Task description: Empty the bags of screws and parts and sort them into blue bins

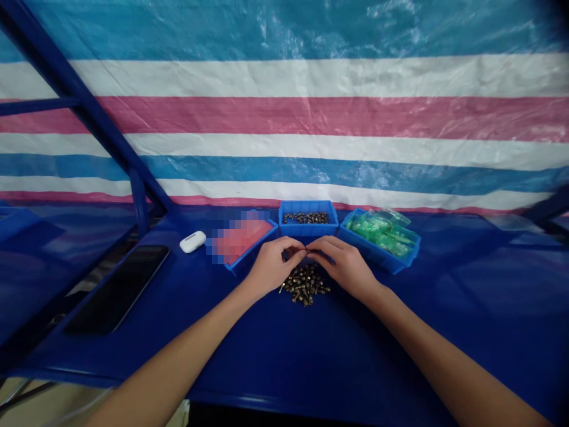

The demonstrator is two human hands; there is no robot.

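Observation:
My left hand (278, 261) and my right hand (342, 261) meet fingertip to fingertip over the table, both closed in a pinch. Between the fingertips is a small dark piece, too small to name. Just below them lies a heap of small brassy metal parts (306, 287), which look like screws or fittings. Behind my hands stands a blue bin (307, 229) with similar small dark metal parts (306, 218) in it.
A blue bin (395, 261) on the right holds green plastic packets (380, 230). The left bin (253, 254) has blurred red contents (244, 237). A white case (192, 241) and a black phone (118, 290) lie left. Striped sheeting (311, 115) hangs behind the blue table (306, 356).

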